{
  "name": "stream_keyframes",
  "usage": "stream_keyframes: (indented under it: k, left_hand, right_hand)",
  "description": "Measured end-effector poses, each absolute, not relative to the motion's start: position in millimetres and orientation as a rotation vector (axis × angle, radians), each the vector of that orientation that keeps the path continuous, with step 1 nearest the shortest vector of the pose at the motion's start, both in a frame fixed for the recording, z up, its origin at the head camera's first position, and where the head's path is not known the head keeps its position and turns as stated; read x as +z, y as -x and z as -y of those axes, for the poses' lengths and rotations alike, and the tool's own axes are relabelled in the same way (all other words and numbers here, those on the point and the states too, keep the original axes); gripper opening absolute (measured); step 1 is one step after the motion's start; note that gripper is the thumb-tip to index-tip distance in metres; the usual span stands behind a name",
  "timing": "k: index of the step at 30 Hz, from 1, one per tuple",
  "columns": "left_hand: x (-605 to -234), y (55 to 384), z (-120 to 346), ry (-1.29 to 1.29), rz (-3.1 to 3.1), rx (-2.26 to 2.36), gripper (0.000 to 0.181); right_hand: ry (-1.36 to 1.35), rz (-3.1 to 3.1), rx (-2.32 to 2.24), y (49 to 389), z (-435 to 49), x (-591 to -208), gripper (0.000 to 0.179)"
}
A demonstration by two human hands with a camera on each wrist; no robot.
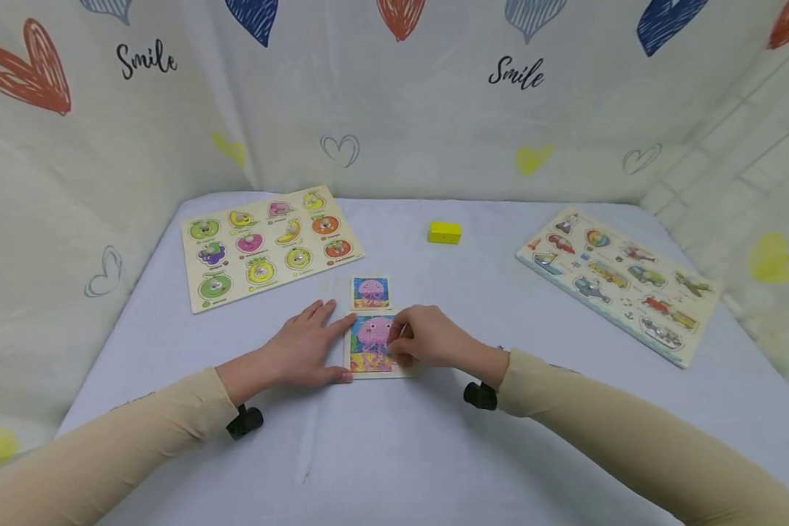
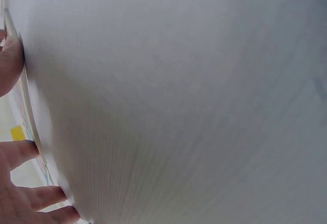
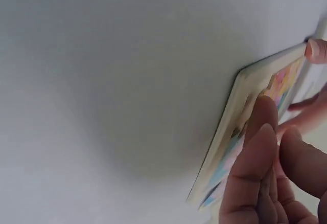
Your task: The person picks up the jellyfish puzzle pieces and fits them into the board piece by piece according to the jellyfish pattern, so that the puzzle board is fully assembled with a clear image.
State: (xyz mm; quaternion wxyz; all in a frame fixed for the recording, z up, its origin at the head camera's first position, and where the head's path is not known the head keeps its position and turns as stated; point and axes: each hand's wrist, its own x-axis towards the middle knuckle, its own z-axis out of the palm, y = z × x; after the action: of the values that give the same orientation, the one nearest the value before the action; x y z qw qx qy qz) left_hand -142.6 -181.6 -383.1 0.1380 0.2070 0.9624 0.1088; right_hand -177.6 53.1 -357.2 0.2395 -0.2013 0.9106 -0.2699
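A jigsaw board with a pink jellyfish picture lies flat on the table before me. A smaller jellyfish picture card sits just beyond its top edge. My left hand is spread beside the board, its thumb and index fingertip touching the left edge; the left wrist view shows the fingers along that edge. Over the board's right side, my right hand has curled fingers. In the right wrist view its fingertips come down on the board near a dark gap in the picture. Whether they pinch a puzzle piece is hidden.
A fruit puzzle board lies at the back left. At the back right is a vehicle puzzle board, set at an angle. A yellow block stands near the table's far edge, in front of a patterned cloth backdrop.
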Motion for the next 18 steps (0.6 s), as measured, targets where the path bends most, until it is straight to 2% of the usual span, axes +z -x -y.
stream_keyframes:
  k: [3,10,18]
  left_hand:
    - [-383,143,182,-0.604,-2.784,0.315,0.091]
    - [-382,142,181,-0.617,-2.788,0.301,0.091]
    - [-382,141,181,-0.616,-2.788,0.290,0.091]
  right_hand:
    - [0.552,-2.494,-0.808,178,-71,-354,0.007]
    - [0.574,-2.618,-0.849,182,-134,-354,0.019]
    - [0.502,-2.689,-0.796,180,-202,-365,0.021]
